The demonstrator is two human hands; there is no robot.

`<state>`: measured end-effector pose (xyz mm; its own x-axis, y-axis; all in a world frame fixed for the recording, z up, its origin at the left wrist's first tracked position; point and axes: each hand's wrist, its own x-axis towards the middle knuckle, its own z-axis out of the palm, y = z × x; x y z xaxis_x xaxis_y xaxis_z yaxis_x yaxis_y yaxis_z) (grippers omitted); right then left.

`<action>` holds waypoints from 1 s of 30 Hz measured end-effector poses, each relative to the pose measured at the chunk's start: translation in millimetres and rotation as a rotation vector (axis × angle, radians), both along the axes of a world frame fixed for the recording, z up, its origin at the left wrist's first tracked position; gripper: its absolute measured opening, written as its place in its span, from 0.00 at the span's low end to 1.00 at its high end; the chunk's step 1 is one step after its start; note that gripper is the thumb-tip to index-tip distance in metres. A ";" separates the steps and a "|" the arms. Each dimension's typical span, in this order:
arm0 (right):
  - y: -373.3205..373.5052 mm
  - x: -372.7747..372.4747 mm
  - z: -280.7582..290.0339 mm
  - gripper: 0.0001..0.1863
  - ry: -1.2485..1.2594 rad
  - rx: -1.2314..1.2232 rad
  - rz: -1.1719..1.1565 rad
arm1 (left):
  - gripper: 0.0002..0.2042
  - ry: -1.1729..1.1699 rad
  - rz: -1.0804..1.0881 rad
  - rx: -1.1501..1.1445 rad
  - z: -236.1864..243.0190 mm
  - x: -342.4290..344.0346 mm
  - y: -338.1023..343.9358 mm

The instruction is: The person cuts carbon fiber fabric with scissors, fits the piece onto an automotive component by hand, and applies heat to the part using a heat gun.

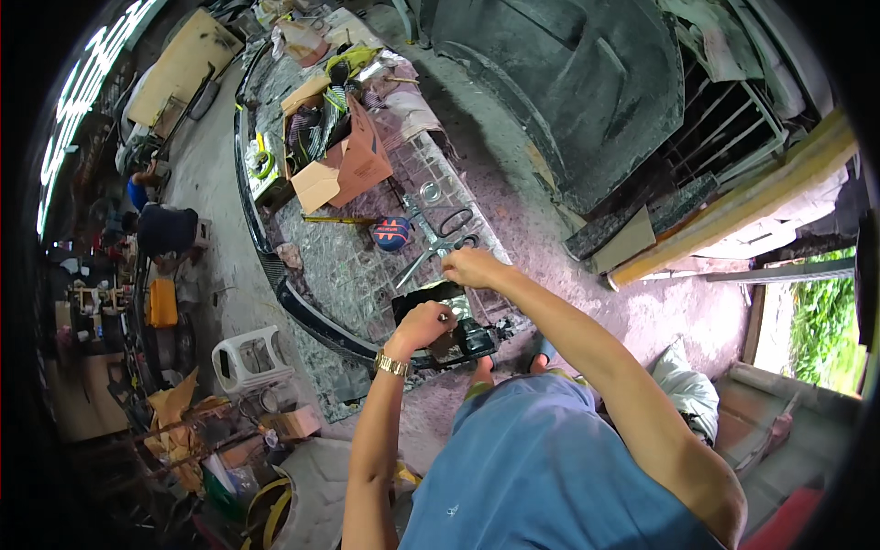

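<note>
My right hand [473, 268] is closed round the black handle of a pair of scissors [420, 265], whose silver blades point left over the table. Lower and to the left, my left hand [423, 327], with a gold watch on its wrist, has its fingers curled in a pinch. Whatever it holds is too small to tell. Beneath and beside that hand lies a dark, glossy piece [476, 339] at the near end of the table. A blue and red ball-like object [391, 234] rests just beyond the scissors.
On the grimy worktable [335, 266] stands an open cardboard box [353, 170] full of cloths and striped gloves. A long black curved trim [316, 327] runs along its left edge. A white stool [249, 359] is to the left. A dark car hood [559, 92] leans at the far right. Another person [167, 229] sits far left.
</note>
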<state>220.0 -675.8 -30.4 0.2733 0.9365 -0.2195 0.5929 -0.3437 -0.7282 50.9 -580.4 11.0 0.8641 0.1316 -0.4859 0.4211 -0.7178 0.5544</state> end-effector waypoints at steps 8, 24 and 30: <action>-6.1 3.7 2.3 0.13 0.077 0.073 0.065 | 0.09 0.106 -0.122 -0.095 -10.3 17.3 10.4; -15.1 7.9 12.1 0.12 0.060 0.071 0.164 | 0.09 0.112 -0.130 -0.216 3.0 21.6 13.9; -19.7 7.3 -19.5 0.10 0.093 0.089 0.129 | 0.09 0.169 -0.168 -0.193 10.1 26.4 10.8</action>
<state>227.3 -695.5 -49.9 0.1319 0.9794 -0.1528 0.5568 -0.2007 -0.8060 77.3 -569.6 21.0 0.7705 -0.1151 -0.6269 0.4033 -0.6737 0.6193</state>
